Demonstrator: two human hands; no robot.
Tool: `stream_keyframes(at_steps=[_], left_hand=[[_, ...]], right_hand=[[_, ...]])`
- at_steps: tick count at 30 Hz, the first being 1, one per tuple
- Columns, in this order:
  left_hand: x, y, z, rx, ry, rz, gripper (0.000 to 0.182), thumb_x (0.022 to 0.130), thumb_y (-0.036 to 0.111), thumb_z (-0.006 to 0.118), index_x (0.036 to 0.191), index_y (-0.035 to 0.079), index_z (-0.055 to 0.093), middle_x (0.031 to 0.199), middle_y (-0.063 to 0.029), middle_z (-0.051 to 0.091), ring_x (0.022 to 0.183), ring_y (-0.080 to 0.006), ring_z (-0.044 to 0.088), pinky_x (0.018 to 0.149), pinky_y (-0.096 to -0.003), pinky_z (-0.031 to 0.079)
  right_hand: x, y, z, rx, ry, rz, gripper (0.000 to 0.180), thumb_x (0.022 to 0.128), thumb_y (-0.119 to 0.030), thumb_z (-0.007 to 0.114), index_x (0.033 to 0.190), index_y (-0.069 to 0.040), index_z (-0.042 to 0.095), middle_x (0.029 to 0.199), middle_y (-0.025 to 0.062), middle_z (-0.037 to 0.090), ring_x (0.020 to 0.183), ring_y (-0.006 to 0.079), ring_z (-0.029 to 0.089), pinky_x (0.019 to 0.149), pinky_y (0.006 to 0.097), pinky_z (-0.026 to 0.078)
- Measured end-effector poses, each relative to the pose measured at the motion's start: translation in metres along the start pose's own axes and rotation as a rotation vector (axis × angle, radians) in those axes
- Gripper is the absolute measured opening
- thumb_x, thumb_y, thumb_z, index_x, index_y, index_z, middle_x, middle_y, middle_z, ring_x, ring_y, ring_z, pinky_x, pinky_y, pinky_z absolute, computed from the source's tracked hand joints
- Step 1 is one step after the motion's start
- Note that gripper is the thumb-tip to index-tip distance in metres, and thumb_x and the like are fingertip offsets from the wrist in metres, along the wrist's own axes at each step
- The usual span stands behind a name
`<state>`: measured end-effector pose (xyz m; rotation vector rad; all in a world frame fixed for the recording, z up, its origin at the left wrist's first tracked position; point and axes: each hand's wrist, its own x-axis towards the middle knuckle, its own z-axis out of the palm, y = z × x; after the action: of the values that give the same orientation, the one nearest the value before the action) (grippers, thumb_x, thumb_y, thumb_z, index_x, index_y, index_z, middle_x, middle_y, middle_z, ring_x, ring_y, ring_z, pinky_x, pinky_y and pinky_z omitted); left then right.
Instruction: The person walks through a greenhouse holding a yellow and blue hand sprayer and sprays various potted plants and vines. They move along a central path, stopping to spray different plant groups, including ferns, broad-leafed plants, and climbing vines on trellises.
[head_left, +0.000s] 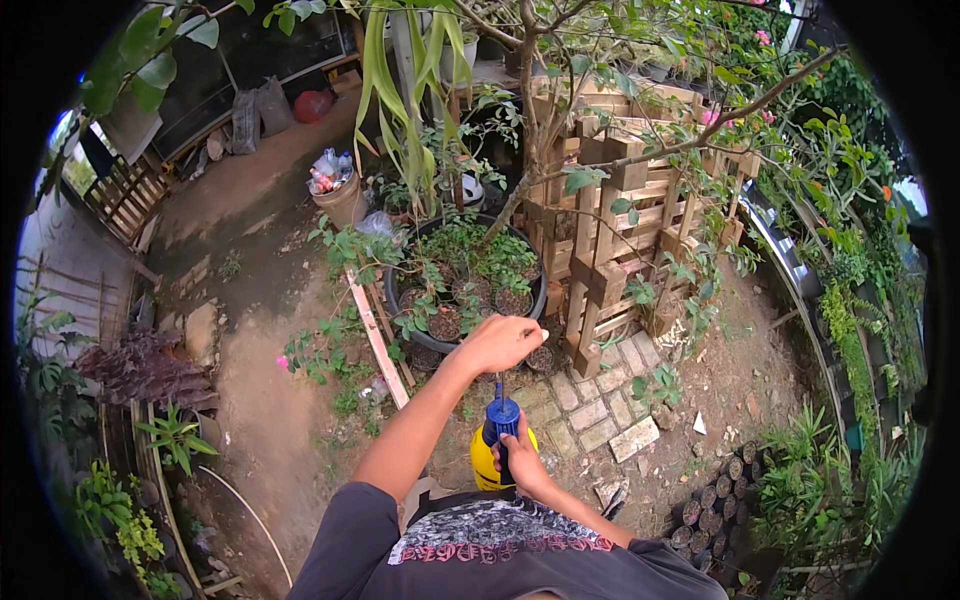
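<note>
A yellow pump sprayer bottle (484, 463) with a blue top (502, 414) stands upright close in front of my body. My right hand (519, 459) is wrapped around its dark blue handle, just under the top. Above it, my left hand (504, 342) is closed in a fist over the upper end of the thin pump rod (503, 384), which stands drawn out of the blue top. The rod's grip is hidden inside the fist. Beyond my left hand, a large round black tub (391, 289) holds several potted leafy plants (445, 322).
Wooden pallets (600, 247) stand right of the tub, beside paving bricks (592, 415). A wooden plank (377, 341) lies on the left. Thin tree branches (667, 150) reach overhead. Several small black pots (712, 499) sit low right; a bucket of bottles (341, 202) stands farther back.
</note>
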<state>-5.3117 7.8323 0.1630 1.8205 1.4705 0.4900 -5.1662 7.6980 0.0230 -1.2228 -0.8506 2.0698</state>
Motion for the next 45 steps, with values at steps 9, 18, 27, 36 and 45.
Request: stream_keyframes(at_steps=[9, 18, 27, 36, 45], left_hand=[[-0.103, -0.201, 0.061, -0.715, 0.258, -0.2, 0.051, 0.096, 0.042, 0.048, 0.132, 0.006, 0.044, 0.114, -0.0065, 0.054, 0.11, -0.0177, 0.05, 0.097, -0.0351, 0.039], [-0.234, -0.246, 0.121, -1.479, -0.605, -0.606, 0.069, 0.092, 0.063, 0.021, 0.142, 0.017, 0.034, 0.135, -0.0082, 0.048, 0.125, -0.0247, 0.047, 0.097, -0.051, 0.041], [-0.271, -0.258, 0.095, -1.405, -0.633, -0.525, 0.062, 0.094, 0.057, 0.018, 0.134, 0.017, 0.042, 0.124, -0.005, 0.056, 0.116, -0.025, 0.055, 0.092, -0.052, 0.046], [-0.276, -0.286, 0.11, -1.284, -0.558, -0.7, 0.09, 0.085, 0.074, 0.034, 0.147, 0.01, 0.018, 0.146, -0.0158, 0.028, 0.127, -0.038, 0.04, 0.094, -0.0645, 0.039], [-0.286, -0.294, 0.12, -1.307, -0.622, -0.739, 0.072, 0.091, 0.059, 0.041, 0.142, 0.009, 0.029, 0.139, -0.0152, 0.039, 0.122, -0.0338, 0.046, 0.093, -0.0624, 0.042]], right_hand=[[-0.022, 0.004, 0.085, 0.025, 0.081, -0.168, 0.064, 0.098, -0.015, 0.042, 0.15, -0.014, 0.006, 0.07, 0.003, 0.047, 0.056, 0.0101, 0.043, 0.049, 0.0248, 0.04], [-0.052, 0.005, 0.185, 0.083, 0.221, -0.312, 0.063, 0.096, -0.011, 0.042, 0.149, -0.012, 0.01, 0.072, 0.0039, 0.048, 0.059, 0.011, 0.046, 0.053, 0.0249, 0.043], [-0.082, 0.026, 0.227, -0.002, 0.159, -0.422, 0.066, 0.098, -0.021, 0.042, 0.151, -0.016, 0.002, 0.057, 0.0022, 0.045, 0.044, 0.0099, 0.043, 0.042, 0.0237, 0.037], [-0.084, 0.023, 0.218, 0.009, 0.288, -0.391, 0.06, 0.097, -0.019, 0.039, 0.15, -0.017, 0.012, 0.056, 0.0008, 0.04, 0.043, 0.0085, 0.038, 0.039, 0.0221, 0.033], [-0.104, 0.016, 0.209, -0.08, 0.305, -0.326, 0.057, 0.098, -0.02, 0.041, 0.149, -0.017, 0.018, 0.056, -0.0003, 0.041, 0.043, 0.0076, 0.038, 0.04, 0.0222, 0.034]])
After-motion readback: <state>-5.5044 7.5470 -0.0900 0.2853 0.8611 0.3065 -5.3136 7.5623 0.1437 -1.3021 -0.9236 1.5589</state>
